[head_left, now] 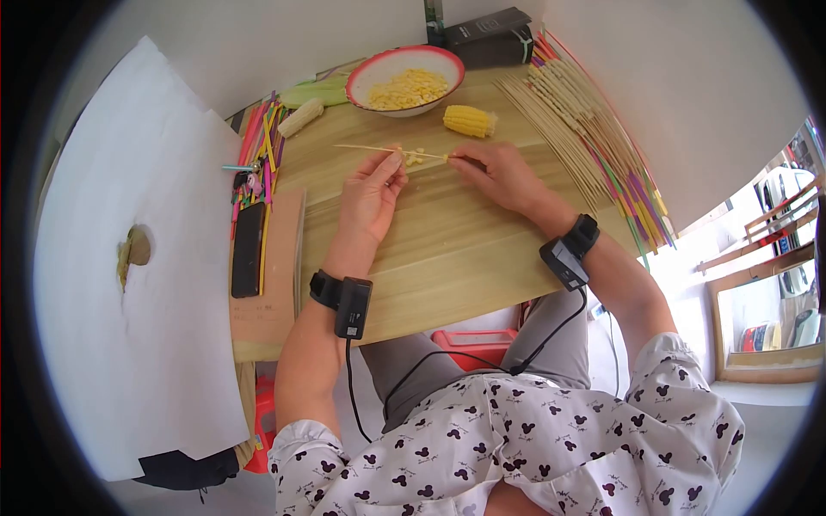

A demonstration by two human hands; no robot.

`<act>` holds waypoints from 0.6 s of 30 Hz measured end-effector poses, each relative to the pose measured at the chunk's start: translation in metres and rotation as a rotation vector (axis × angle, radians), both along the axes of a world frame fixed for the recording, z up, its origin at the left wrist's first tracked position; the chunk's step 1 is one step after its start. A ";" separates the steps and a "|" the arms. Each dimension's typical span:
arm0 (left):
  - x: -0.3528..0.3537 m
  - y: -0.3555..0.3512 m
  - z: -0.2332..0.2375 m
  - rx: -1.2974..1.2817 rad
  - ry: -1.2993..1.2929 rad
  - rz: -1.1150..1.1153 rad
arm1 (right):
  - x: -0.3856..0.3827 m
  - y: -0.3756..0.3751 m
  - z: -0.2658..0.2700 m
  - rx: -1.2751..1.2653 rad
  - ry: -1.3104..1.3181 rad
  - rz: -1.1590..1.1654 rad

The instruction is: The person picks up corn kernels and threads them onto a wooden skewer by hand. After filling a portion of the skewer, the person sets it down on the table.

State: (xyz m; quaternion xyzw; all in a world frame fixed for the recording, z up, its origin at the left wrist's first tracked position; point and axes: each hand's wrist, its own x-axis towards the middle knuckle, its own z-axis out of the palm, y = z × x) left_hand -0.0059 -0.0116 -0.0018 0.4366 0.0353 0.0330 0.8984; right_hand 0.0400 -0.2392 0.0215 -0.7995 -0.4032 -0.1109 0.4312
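Observation:
A thin wooden skewer (353, 146) lies crosswise between my two hands, just above the table. My left hand (370, 193) pinches it between thumb and fingertips, with its bare end sticking out to the left. At the skewer's right end, the fingers of my right hand (501, 176) are closed, with a small yellow corn kernel (446, 157) at the fingertips. Several loose kernels (415, 158) are on the table between the hands. Beyond them stand a red-rimmed bowl (357, 82) of kernels and a partly stripped corn cob (469, 120).
A bare cob (301, 118) and green husk (317, 91) lie back left. Colored sticks (268, 146), a phone (249, 249) and cardboard (288, 232) line the left edge. Plain skewers (551, 133) and bundled sticks (641, 202) fill the right edge. A black box (488, 39) stands behind.

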 end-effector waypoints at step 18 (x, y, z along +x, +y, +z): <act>-0.009 -0.023 0.004 0.174 -0.025 -0.168 | -0.009 0.005 -0.001 0.088 0.007 0.099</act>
